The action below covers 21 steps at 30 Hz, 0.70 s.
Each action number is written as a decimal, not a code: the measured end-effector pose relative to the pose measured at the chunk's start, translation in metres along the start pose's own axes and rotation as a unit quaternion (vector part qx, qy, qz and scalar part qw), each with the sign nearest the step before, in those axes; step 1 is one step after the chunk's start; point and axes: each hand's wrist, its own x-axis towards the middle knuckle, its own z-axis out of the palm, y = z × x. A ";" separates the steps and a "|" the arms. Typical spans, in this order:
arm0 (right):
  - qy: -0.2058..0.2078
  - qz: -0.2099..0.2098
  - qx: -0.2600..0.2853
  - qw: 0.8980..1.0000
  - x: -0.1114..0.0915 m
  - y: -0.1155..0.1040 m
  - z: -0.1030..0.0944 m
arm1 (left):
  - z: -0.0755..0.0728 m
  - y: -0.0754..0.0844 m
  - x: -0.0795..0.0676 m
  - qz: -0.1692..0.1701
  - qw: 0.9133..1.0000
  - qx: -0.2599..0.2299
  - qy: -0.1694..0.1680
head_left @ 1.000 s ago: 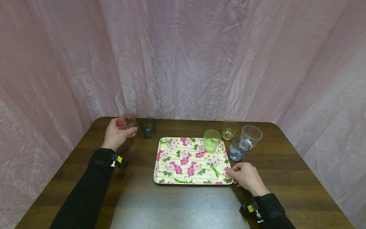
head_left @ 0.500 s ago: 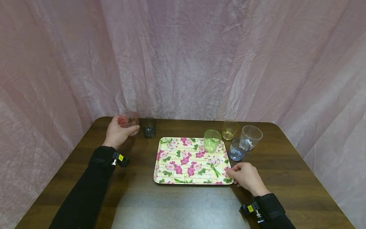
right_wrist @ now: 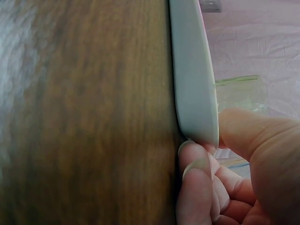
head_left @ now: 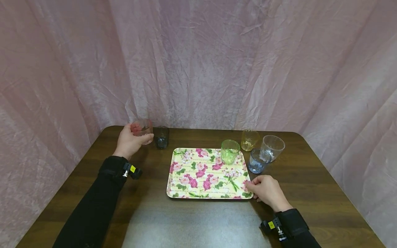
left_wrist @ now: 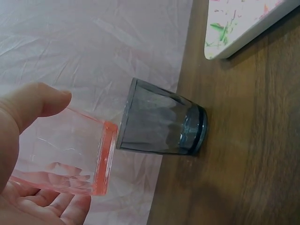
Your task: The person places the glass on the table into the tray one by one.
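Observation:
My left hand (head_left: 128, 142) grips a pink-red transparent tumbler (head_left: 144, 126), thumb on one side and fingers round the other. In the left wrist view the tumbler's thick base (left_wrist: 106, 159) is off the table, level with the rim of a dark grey tumbler (left_wrist: 159, 122) close beside it. That grey tumbler stands upright on the table. A floral tray (head_left: 192, 165) lies in the middle, with a green tumbler (head_left: 230, 152) on its back right corner. My right hand (head_left: 269, 193) pinches the tray's front right edge, thumb on top and fingertips at the underside.
Right of the tray stand a yellow tumbler (head_left: 249, 140), a clear tumbler (head_left: 273, 146) and a blue tumbler (head_left: 258, 162), close together. The wooden table (head_left: 316, 193) ends at the back against a pale pink curtain (head_left: 201, 69).
My left hand has lifted the pink-red tumbler a little higher and carried it right, closer to the dark grey tumbler. The right hand and the tray have stayed in place.

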 end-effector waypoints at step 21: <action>0.007 -0.004 -0.005 1.000 0.000 -0.001 0.000 | 0.010 0.010 0.000 0.013 1.000 0.005 -0.022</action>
